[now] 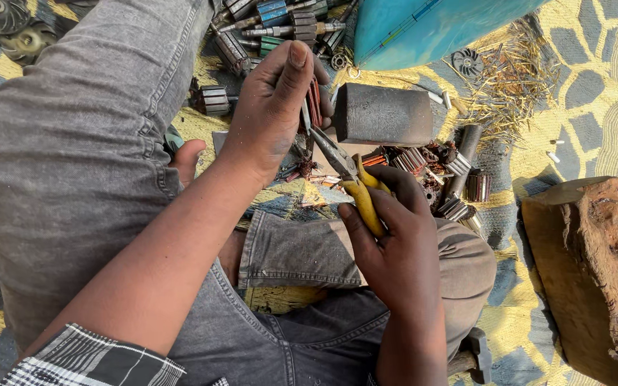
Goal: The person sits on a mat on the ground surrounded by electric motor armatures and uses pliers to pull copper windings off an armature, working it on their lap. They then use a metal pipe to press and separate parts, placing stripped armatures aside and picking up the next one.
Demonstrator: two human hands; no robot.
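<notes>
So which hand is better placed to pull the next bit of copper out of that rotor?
Probably the right hand: it grips the yellow-handled pliers, whose tips already point at the rotor. The left hand is wrapped around the rotor, steadying it.

Pliers [352,179]: yellow handles, dark metal jaws; held in the right hand [395,243]; nose points to 11 o'clock, tip at the rotor.
Rotor [314,102]: small motor armature with reddish copper windings, mostly hidden; gripped in the left hand [273,107], at 11 o'clock from the pliers, above the mat.
</notes>
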